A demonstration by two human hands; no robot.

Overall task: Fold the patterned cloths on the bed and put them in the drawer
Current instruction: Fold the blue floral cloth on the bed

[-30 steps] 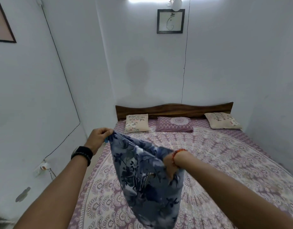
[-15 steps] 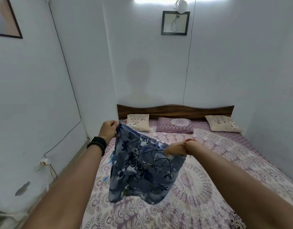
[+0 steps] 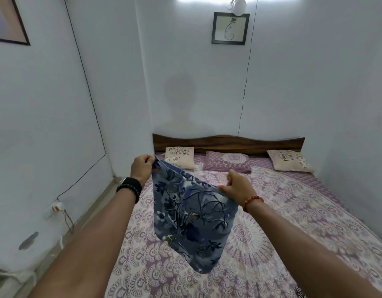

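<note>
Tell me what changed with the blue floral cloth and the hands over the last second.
The right hand, which was buried in the folds of the blue floral cloth, now pinches its top edge in the open. The cloth, bunched and twisted before, now hangs flatter, stretched between both hands. The left hand keeps its grip on the other corner. The cloth stays in the air above the bed; the pillows have not moved.

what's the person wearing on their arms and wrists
Both forearms are bare, with no sleeves in view. The left wrist carries a black watch with a dark beaded bracelet right beside it. The right wrist carries a single bracelet of orange-red beads. No rings are visible.
</note>
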